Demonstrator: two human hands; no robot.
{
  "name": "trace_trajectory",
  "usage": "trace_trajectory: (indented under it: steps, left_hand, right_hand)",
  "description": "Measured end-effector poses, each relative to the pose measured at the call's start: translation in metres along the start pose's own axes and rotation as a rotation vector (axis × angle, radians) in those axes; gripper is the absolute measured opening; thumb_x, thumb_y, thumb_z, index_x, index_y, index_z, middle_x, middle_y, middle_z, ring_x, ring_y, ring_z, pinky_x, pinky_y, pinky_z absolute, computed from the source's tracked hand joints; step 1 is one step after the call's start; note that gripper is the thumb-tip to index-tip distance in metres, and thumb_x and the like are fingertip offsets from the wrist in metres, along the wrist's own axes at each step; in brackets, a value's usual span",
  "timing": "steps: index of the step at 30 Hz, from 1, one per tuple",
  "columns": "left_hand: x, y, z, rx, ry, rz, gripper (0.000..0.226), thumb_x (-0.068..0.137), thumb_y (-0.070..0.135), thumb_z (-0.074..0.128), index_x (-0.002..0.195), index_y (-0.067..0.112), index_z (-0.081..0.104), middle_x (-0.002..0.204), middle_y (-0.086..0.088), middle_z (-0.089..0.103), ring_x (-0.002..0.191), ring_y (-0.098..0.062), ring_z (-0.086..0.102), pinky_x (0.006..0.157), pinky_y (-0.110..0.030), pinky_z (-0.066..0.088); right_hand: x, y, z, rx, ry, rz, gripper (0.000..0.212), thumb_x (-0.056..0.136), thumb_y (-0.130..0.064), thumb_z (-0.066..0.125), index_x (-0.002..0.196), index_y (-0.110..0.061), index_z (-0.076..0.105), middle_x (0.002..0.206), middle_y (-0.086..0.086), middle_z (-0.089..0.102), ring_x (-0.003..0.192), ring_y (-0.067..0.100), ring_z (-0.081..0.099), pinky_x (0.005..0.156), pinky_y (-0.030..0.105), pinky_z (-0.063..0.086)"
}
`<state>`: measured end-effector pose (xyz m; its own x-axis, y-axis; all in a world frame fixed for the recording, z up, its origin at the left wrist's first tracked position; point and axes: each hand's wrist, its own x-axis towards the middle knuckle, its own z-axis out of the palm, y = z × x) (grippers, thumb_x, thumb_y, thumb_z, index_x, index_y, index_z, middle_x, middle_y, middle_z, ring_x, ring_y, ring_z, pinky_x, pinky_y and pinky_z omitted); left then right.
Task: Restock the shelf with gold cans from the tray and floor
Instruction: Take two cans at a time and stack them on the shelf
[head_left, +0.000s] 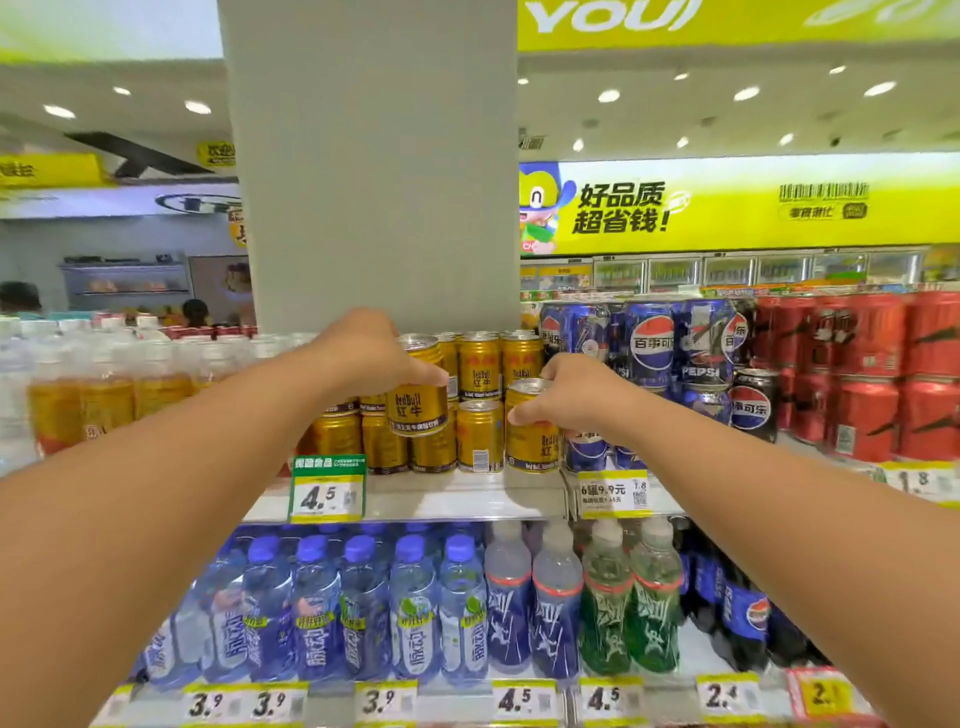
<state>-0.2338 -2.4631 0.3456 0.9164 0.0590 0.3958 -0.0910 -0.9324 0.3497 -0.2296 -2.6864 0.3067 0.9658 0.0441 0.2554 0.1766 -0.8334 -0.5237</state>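
Note:
My left hand (366, 353) grips a gold can (420, 402) tilted and held just above the lower row of gold cans on the shelf (467, 496). My right hand (574, 392) holds the top of another gold can (532, 439) that stands at the right front of the gold group. Several more gold cans (480, 366) are stacked in two layers behind them. No tray or floor is in view.
A grey pillar (374, 156) rises behind the gold cans. Blue Pepsi cans (652, 343) and red cans (883, 374) fill the shelf to the right, bottled yellow drinks (104, 405) to the left. Water bottles (363, 608) line the lower shelf.

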Motion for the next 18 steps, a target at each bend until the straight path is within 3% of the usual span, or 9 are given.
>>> trace_trajectory:
  steps: [4,7,11,14,16,18]
  left_hand:
    - [0.029,-0.003,0.001,0.037,0.007,0.065,0.081,0.063,0.069,0.078,0.121,0.015,0.062,0.109,-0.004,0.066,0.097,-0.026,0.061,0.082,-0.039,0.055]
    - [0.050,-0.001,0.008,0.073,0.022,0.107,0.078,0.063,0.069,0.077,0.118,0.016,0.062,0.106,-0.002,0.065,0.095,-0.024,0.061,0.076,-0.035,0.054]
    - [0.075,0.000,0.023,0.193,0.107,0.198,0.067,0.061,0.078,0.070,0.093,0.020,0.065,0.093,-0.001,0.062,0.088,-0.021,0.058,0.071,-0.033,0.050]
    - [0.090,-0.001,0.033,0.352,0.202,0.277,0.066,0.064,0.086,0.058,0.077,0.021,0.062,0.084,0.000,0.060,0.091,-0.024,0.054,0.080,-0.037,0.043]
    - [0.099,-0.005,0.039,0.382,0.208,0.304,0.067,0.065,0.087,0.054,0.073,0.021,0.059,0.084,0.000,0.061,0.095,-0.025,0.053,0.096,-0.041,0.038]
    - [0.108,-0.010,0.043,0.387,0.184,0.318,0.067,0.067,0.087,0.053,0.076,0.021,0.060,0.089,-0.001,0.062,0.105,-0.026,0.053,0.114,-0.046,0.022]
  right_hand:
    - [0.015,-0.003,0.009,0.001,0.022,0.072,0.056,0.076,-0.037,0.083,0.112,-0.008,0.051,0.093,0.009,0.067,0.083,0.023,0.068,0.071,0.036,0.061]
    - [0.027,-0.003,0.016,-0.038,0.038,0.119,0.045,0.075,-0.038,0.082,0.099,-0.009,0.056,0.085,0.006,0.064,0.079,0.023,0.067,0.071,0.037,0.061]
    - [0.041,-0.001,0.030,-0.041,0.045,0.186,0.038,0.076,-0.036,0.081,0.089,-0.009,0.056,0.077,0.005,0.058,0.076,0.024,0.062,0.061,0.032,0.055]
    - [0.051,-0.001,0.043,-0.034,0.084,0.201,0.036,0.079,-0.034,0.079,0.093,-0.011,0.055,0.082,0.002,0.053,0.074,0.019,0.055,0.051,0.026,0.040]
    - [0.058,0.000,0.052,-0.003,0.137,0.200,0.035,0.080,-0.031,0.079,0.096,-0.011,0.055,0.088,0.002,0.054,0.080,0.021,0.056,0.055,0.027,0.041]
    - [0.063,0.002,0.060,0.003,0.193,0.193,0.028,0.081,-0.024,0.077,0.085,-0.014,0.051,0.084,0.001,0.053,0.079,0.020,0.055,0.051,0.024,0.039]
